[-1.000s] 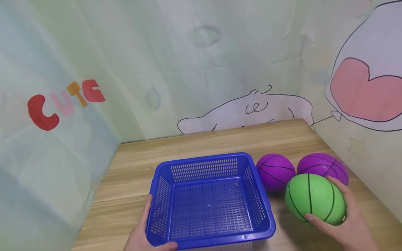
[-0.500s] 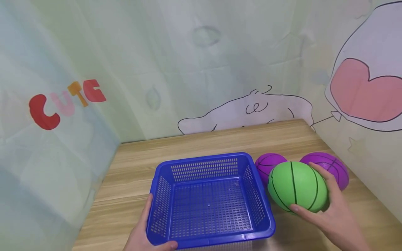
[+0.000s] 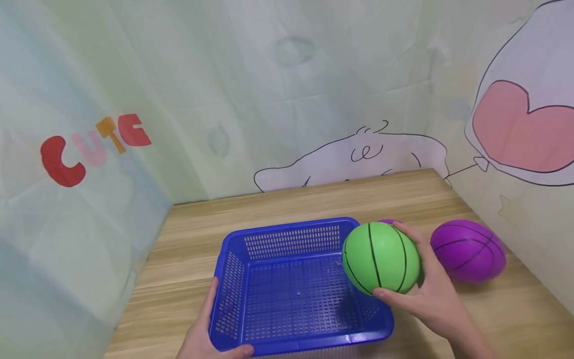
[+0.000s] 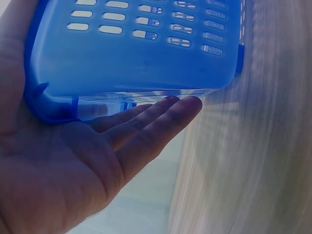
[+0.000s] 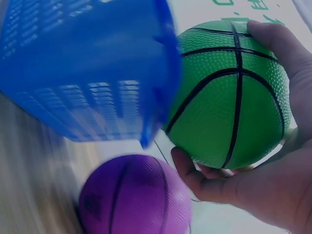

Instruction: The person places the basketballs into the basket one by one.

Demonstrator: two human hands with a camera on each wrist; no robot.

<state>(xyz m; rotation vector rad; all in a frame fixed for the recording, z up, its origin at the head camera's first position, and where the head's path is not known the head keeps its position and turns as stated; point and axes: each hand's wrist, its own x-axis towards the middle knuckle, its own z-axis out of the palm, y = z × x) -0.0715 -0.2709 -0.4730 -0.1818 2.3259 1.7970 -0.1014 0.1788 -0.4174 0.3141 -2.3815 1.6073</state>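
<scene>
A blue plastic basket [image 3: 296,344] with perforated walls sits on the table; nothing lies inside it. My left hand [image 3: 204,331] holds its near left corner, thumb at the front rim and fingers along the left wall. In the left wrist view those fingers [image 4: 156,129] stretch fairly straight against the basket. My right hand [image 3: 432,294] grips a green ball [image 3: 381,257] with black basketball lines, above the basket's right rim. Thumb and fingers spread around the ball in the right wrist view. One purple ball [image 3: 389,221] is mostly hidden behind the green one.
Another purple ball [image 3: 468,251] lies on the wooden table [image 3: 287,202] at the right, near the side wall. Printed curtains [image 3: 224,89] enclose the table at the back and on both sides.
My right hand has carried the green ball leftward, from beside the purple balls to above the basket's right rim. The right purple ball has shifted slightly. My left hand and the basket stay put.
</scene>
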